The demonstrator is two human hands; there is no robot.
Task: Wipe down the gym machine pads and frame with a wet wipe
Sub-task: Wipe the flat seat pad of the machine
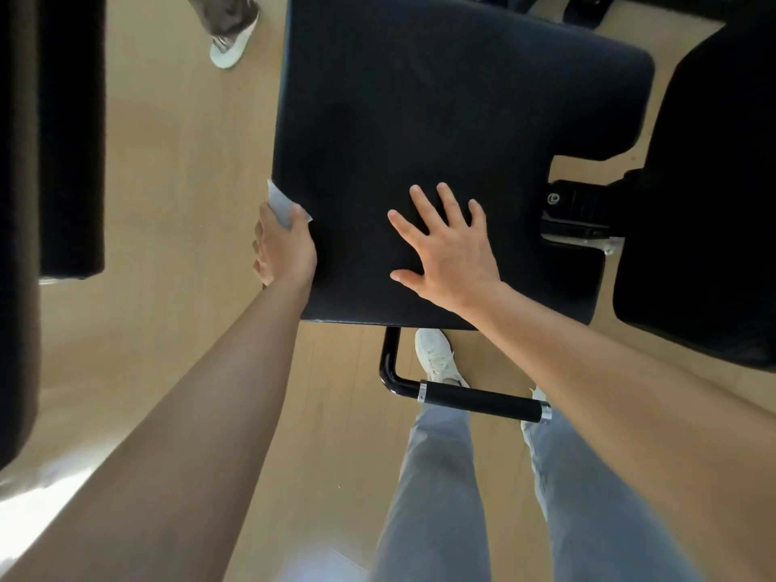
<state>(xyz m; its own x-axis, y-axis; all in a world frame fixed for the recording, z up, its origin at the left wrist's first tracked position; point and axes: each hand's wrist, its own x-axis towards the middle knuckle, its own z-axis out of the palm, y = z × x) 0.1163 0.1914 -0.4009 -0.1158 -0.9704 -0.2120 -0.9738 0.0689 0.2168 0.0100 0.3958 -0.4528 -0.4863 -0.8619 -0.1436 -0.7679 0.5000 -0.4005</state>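
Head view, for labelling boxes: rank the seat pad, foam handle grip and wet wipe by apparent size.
1. seat pad
2. foam handle grip
3. wet wipe, though the left hand covers part of it

Surface materials at the gym machine.
The seat pad point(441, 119) is black upholstery, matt and finely grained; the wet wipe point(279, 205) at its left edge is a thin, soft white sheet. Nearer, the frame tube point(387, 359) is glossy black painted metal, its grip sleeve point(483, 401) matt black, foam or rubber, capped by bright metal collars point(422, 391). The floor point(189, 161) is pale wood-look board, smooth with a low sheen.
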